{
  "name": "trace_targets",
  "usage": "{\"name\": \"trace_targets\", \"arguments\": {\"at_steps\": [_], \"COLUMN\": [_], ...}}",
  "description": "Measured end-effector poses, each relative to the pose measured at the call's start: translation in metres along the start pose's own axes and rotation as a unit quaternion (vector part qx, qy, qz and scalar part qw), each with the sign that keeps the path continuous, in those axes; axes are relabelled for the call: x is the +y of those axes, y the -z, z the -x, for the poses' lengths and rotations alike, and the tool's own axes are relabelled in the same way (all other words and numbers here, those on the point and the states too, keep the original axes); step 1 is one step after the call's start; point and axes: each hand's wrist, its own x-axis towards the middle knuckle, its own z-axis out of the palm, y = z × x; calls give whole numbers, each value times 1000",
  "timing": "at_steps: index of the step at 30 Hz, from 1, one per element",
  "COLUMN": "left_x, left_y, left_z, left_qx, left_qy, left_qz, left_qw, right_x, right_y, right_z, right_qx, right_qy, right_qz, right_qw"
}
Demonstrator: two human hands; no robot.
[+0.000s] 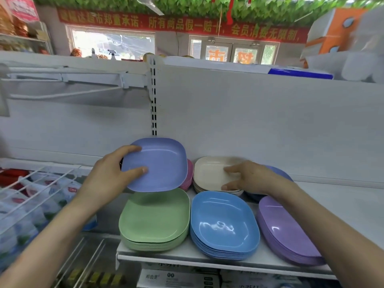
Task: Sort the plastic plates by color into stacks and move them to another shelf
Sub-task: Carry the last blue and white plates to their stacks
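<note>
My left hand (113, 173) grips a periwinkle-blue plate (158, 165) by its left edge and holds it tilted above the shelf. My right hand (247, 176) rests on the right side of the cream stack (209, 173), thumb on the near rim and fingers inside the top plate. On the white shelf (187, 255) stand a green stack (154, 220), a light-blue stack (224, 223) and a purple stack (288, 229). A pink stack (188, 176) shows behind the held plate. A dark-blue stack (278, 170) is mostly hidden behind my right hand.
White back panels (259, 125) rise behind the shelf, with a slotted upright (153, 100) between them. A wire basket (35, 196) of packaged goods sits at the left. Boxes (178, 277) lie on the shelf below. Bare shelf surface extends to the right (342, 204).
</note>
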Motion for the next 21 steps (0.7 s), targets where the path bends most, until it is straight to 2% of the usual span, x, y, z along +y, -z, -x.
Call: {"name": "trace_targets", "arguments": {"at_steps": [7,14,17,21], "left_x": [-5,4,9,18], "left_y": [1,0,-4,-19], "left_z": [2,-6,-13,-22], "left_qx": [3,-14,-24,-40], "left_qy": [6,-4,-18,-33], "left_qz": [-1,8,6,-1], "left_qw": [1000,1000,1000,999], "right_x": [-2,0,7,24], "right_y": [1,1,7,14], "right_z": [-1,3,14,37], "right_qx": [-5,4,71,172], "right_qy": [8,-5,-3,-40], "right_qz": [44,22,-34,-43], "right_qw": [999,1000,997,983]}}
